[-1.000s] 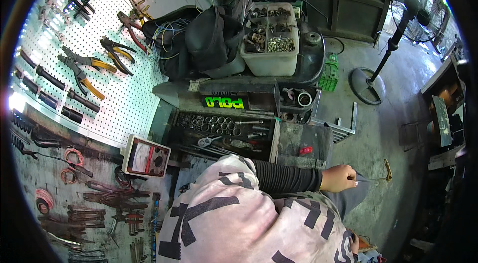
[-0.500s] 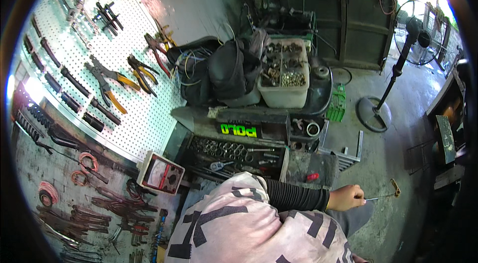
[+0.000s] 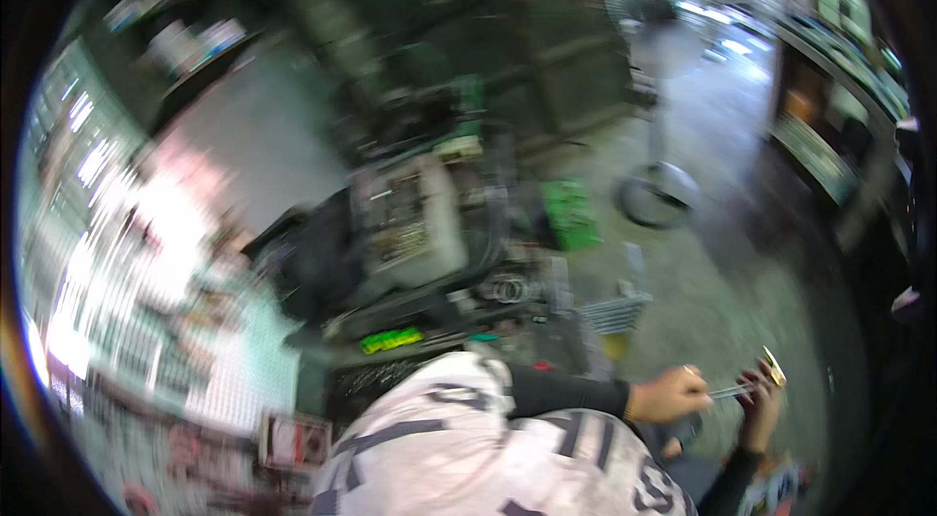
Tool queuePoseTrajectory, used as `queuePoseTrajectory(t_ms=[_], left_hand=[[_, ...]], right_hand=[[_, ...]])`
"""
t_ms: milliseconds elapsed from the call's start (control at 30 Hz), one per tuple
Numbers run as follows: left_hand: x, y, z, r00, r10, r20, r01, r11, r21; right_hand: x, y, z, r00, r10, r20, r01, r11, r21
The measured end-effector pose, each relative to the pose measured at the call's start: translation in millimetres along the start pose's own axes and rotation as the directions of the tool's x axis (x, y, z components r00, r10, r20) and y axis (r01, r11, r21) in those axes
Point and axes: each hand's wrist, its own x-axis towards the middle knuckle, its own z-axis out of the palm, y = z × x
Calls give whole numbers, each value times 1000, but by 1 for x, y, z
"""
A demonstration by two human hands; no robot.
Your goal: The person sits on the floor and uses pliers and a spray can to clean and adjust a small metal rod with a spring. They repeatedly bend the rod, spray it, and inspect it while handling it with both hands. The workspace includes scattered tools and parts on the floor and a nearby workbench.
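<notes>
The bare, black-sleeved right hand (image 3: pixel 759 404) has come up at near right, its fingers now by the brass-coloured head (image 3: pixel 778 376) of the thin silver metal rod (image 3: pixel 725 392); the view has swung rightward and blurred.

Crate (image 3: pixel 571 213) on the floor (image 3: pixel 693 311) between divided box (image 3: pixel 444 213) and fan (image 3: pixel 654 4), pegboard (image 3: pixel 244 350) at far left

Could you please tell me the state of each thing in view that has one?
Metal rod: held, golden head at its far end.
Left hand: closed on the rod's near end.
Right hand: by the golden head, grip unclear.
Plastic bin: uncovered, contents blurred.
Standing fan: upright, spinning or not unclear.
Green crate: on the floor.
</notes>
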Motion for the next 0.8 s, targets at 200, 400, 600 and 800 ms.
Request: queuePoseTrajectory(t_ms=[200, 400, 600, 800], left_hand=[[90, 7, 20, 979, 0, 202, 2, 1000, -10], [157, 44, 79, 829, -314, 462, 454, 861, -229], [271, 143, 103, 758, -28, 652, 224, 950, -220], [389, 36, 182, 168, 726, 667, -780, 512, -360]], right_hand=[[-32, 40, -41, 997, 46, 56, -18, 906, -424], [-124, 15, -74, 943, 330, 49, -161, 576, -801], [-100, 22, -89, 989, 60, -138, -136, 757, -640], [-95, 56, -129, 798, -187, -573, -47, 928, -368]])
